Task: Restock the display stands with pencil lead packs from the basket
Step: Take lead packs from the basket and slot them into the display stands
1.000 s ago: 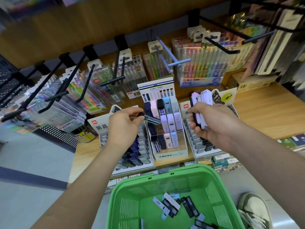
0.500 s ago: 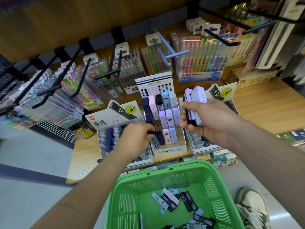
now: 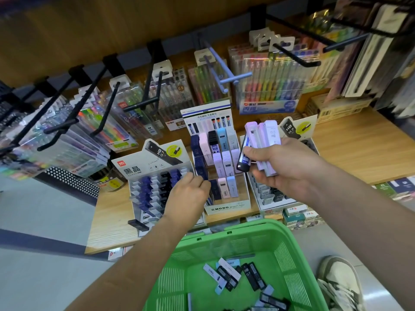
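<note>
Okay, left hand is coming down from mid-air above the stands to the front-left corner of the MONO stand. A second ago it was carrying one pack out in the open; now its curled fingertips are sitting against the lowest left slot and nothing is showing clear of the hand. A dark blue pack is standing in that front row just beside the knuckles. That's probably the one going in, but I can't tell whether the fingers are still pinching it or already letting go. Right hand is barely shifting, gripping the bundle of packs above the right stand: lilac and white ones fanned upright, one dark one under the thumb. Basket is sitting below both arms, with loose packs lying on its floor. For the task, one pack is getting seated, the MONO stand is still showing gaps, and the bundle and basket stock are waiting, so I'm reading this as mid-restock. One stray pack is lying flat on the shelf in front of the left stand.
</note>
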Available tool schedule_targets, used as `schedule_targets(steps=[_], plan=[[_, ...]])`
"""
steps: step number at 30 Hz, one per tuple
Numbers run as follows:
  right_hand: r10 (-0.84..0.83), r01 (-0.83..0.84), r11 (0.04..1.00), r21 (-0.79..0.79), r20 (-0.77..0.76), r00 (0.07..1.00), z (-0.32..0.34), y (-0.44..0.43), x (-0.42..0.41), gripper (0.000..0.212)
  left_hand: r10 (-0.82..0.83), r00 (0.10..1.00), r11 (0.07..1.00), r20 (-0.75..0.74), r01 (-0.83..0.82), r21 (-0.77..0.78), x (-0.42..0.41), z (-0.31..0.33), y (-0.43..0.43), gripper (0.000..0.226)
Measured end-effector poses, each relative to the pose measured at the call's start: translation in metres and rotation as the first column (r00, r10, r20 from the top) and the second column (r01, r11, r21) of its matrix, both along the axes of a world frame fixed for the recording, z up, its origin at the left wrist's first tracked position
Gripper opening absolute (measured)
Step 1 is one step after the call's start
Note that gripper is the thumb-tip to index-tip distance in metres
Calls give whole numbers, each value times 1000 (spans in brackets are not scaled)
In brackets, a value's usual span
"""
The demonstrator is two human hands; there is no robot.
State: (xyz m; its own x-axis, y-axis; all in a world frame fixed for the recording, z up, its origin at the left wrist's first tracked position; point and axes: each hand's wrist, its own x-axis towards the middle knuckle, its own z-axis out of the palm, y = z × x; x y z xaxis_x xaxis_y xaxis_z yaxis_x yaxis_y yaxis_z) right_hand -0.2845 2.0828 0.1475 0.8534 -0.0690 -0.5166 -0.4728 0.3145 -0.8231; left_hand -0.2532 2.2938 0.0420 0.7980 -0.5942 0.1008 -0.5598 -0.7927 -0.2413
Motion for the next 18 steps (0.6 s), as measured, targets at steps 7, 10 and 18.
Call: schedule_targets(steps=[7, 10, 18], plan=[[28, -27, 998, -49, 12, 1000, -1, 2, 1, 19, 228, 822, 599, -522, -541, -591, -8, 42, -25, 7], [21, -20, 998, -53, 15, 1000, -3, 5, 2, 19, -282, 555, 34, -783, -810, -586, -12, 75, -41, 21], [27, -26, 997, -67, 7, 1000, -5, 10, 2, 12, -140, 719, 101, -681, -674, -732, -16, 100, -34, 13]])
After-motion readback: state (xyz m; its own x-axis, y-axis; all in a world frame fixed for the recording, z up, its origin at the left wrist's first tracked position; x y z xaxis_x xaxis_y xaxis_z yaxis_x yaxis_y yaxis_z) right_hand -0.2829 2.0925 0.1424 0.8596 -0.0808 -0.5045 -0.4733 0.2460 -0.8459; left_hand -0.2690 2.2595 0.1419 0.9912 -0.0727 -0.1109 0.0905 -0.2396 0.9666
